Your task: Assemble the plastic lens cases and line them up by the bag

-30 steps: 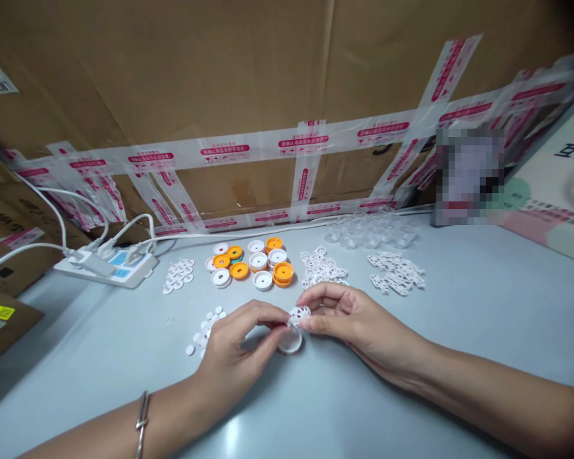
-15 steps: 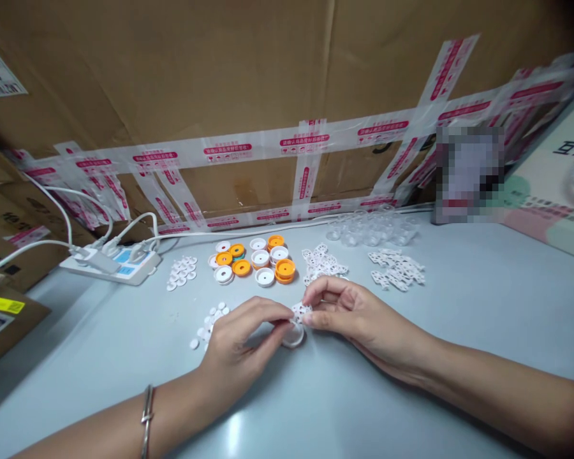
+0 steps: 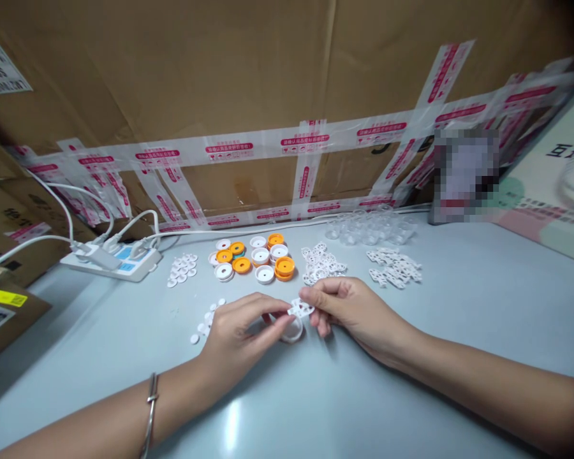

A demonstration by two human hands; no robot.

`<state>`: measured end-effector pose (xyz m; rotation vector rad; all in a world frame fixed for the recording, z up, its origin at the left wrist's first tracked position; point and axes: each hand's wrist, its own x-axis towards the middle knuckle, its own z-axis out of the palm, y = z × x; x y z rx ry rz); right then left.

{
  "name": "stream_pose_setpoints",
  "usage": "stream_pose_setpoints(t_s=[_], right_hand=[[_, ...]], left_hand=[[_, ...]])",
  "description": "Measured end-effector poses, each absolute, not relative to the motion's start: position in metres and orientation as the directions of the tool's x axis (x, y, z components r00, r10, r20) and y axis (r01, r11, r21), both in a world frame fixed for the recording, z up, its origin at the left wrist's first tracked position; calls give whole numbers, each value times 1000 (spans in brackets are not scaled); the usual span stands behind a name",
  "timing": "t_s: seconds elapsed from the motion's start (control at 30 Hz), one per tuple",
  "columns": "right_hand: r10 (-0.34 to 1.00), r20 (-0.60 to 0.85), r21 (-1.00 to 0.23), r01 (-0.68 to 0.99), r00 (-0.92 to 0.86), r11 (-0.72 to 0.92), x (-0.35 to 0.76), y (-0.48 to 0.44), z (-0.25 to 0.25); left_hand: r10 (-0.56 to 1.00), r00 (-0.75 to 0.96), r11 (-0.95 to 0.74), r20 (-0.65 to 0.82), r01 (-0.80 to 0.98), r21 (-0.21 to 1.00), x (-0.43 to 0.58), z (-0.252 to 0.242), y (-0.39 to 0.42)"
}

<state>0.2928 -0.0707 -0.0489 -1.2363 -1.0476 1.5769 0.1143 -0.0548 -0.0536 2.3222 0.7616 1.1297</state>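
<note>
Over table [image 3: 354, 408], left hand [image 3: 236, 328] pinching one end of white openwork piece [image 3: 301, 308], right hand [image 3: 361, 312] pinching the other; round white cup [image 3: 294, 331] just beside piece. White discs [image 3: 201, 327] near left hand. Farther: orange and white caps [image 3: 261, 255], openwork pile [image 3: 318, 262], clear cups [image 3: 375, 233], taped cardboard box [image 3: 220, 76].

Toward table's [image 3: 354, 401] back edge: five orange caps [image 3: 284, 265], seven white caps [image 3: 264, 274] uppermost; lower layers part-hidden. Clear cups [image 3: 373, 229]: one heap, uncountable. White cutouts [image 3: 323, 262]: two heaps, one single piece [image 3: 301, 308]. Small white discs [image 3: 183, 269]: two clusters, left half. Round white dish [image 3: 293, 331]: one. Back-left corner: one power strip [image 3: 142, 262].
</note>
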Motion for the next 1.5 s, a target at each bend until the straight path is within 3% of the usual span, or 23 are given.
stream_pose_setpoints(t_s=[0.17,0.23,0.3,0.37,0.5,0.8,0.93,1.13,1.2,1.3,1.4,1.5], right_hand=[[1000,-18,-1000,-14,16,-17,322,-53,-42],[991,102,-979,185,84,85,340,-43,-38],[992,125,-877,464,-34,127,355,-37,-34],[962,126,-724,640,-243,257,363,-35,-34],[844,196,-498,690,-500,524,362,-40,-38],[813,270,-337,741,-516,581,359,-38,-47],[845,273,-456,711,-461,535,357,-40,-42],[935,257,-688,633,-245,355,355,-40,-39],[967,217,-836,485,-134,255,352,-39,-39],[999,26,-994,101,-27,29,345,-42,-36],[977,-206,-950,-226,-60,-214,337,-49,-33],[936,-334,-863,-362,-115,-352,330,-55,-32]], left_hand=[[731,419,-672,539,308,673,116,-52,-54],[760,402,-639,510,323,697,116,-52,-54],[774,414,-618,479,330,714,116,-52,-54],[785,439,-592,436,325,738,116,-53,-54],[803,482,-530,350,312,788,117,-55,-55],[774,519,-557,361,290,778,118,-55,-56],[775,524,-554,354,293,779,118,-55,-55],[777,514,-562,363,306,768,117,-56,-55],[779,512,-560,363,308,769,116,-56,-55],[780,501,-566,376,306,766,116,-57,-54],[780,490,-573,390,308,760,116,-57,-54],[781,486,-575,393,314,755,116,-58,-54]])
